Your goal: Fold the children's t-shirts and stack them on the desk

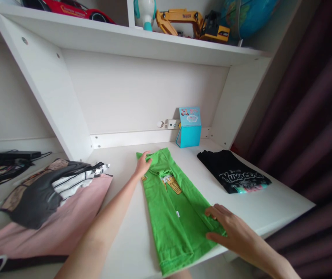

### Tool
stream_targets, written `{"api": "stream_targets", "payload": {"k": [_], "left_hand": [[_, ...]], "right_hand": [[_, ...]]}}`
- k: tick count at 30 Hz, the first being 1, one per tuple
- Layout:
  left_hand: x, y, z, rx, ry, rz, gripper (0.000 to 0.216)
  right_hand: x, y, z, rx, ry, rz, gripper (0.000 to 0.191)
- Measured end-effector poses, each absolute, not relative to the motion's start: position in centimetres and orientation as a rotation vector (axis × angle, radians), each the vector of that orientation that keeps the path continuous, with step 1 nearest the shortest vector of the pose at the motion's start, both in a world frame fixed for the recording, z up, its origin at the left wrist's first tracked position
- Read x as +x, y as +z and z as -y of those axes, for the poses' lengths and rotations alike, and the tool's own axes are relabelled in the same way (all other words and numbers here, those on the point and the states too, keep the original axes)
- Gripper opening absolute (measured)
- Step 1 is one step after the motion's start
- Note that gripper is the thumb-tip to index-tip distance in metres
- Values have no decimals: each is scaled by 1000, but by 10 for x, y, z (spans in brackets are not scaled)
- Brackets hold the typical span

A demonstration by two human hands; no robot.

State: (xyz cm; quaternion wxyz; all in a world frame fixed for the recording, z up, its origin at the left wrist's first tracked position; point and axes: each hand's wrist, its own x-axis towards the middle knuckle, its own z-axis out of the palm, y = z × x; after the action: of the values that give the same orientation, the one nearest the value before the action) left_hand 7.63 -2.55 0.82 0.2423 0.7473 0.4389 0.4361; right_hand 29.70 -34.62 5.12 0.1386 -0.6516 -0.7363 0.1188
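Observation:
A green T-shirt (189, 217) lies lengthwise on the white desk, its sides folded inward and part of a yellow print showing. My left hand (143, 164) rests at the shirt's far left corner, near the neck end, fingers loosely extended and partly hidden. At the near right edge is my right hand (226, 224), thumb and fingers apart, touching the green cloth. To the right lies a folded black T-shirt (235, 172) with white lettering.
On the left is a pile of clothes (76, 209) in pink, grey and striped white. A blue desk calendar (190, 133) stands by a power socket (172, 124). The shelf (154, 48) above holds a toy excavator (195, 23), a red toy car (76, 9) and a globe (250, 15).

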Motion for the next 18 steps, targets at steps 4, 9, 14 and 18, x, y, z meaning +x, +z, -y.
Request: {"api": "stream_targets", "payload": {"k": [4,9,14,18], "left_hand": [[79,21,25,2194,1062,-1252,29],[73,34,14,2175,902,-1423,24],[65,43,19,2224,717,-1575,19],[95,53,32,2532,692,-1523,31]], "right_hand": [[279,33,354,-1811,146,2117,19],[282,32,357,-1686,70,2014,21],[285,47,356,-1558,236,2124,20],[289,54,334,-1532,153,2016,26]]}}
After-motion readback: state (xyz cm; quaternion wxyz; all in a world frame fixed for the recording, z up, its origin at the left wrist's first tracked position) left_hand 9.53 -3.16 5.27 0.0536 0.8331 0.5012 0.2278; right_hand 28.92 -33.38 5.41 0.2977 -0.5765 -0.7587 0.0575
